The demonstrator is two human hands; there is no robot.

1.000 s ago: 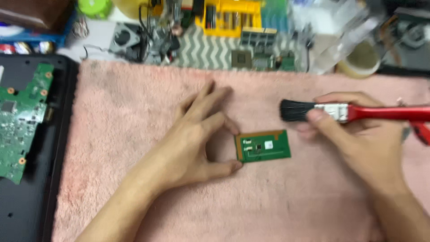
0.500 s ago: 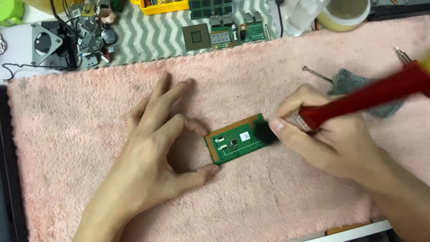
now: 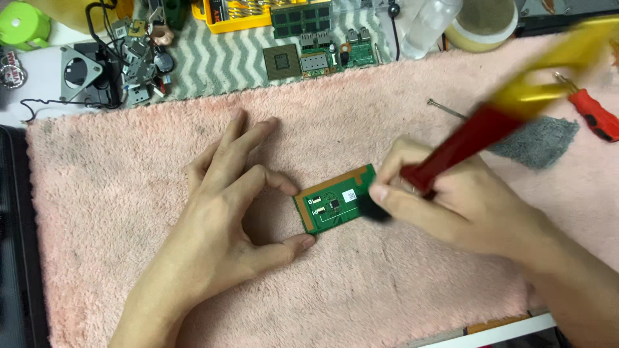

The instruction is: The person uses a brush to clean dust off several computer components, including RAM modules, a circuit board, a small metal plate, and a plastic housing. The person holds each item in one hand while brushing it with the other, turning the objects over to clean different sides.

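Note:
A small green circuit board (image 3: 333, 205) lies flat on a pink towel (image 3: 400, 283). My left hand (image 3: 222, 212) rests on the towel, its thumb and index fingertip touching the board's left edge to pin it. My right hand (image 3: 454, 200) grips a brush with a red and yellow handle (image 3: 477, 132). The brush's black bristles (image 3: 371, 207) press on the right end of the board. The handle is blurred with motion.
A red-handled screwdriver (image 3: 596, 116) and a grey cloth (image 3: 538, 142) lie at the right on the towel. Loose chips, memory sticks and small boards (image 3: 309, 55) sit beyond the towel's far edge, with a fan part (image 3: 80, 71), a tape roll (image 3: 480, 22) and a clear bottle (image 3: 429, 26).
The brush came down from above the towel onto the board and now sweeps its right end. The view shifted right. My left hand keeps pinning the board.

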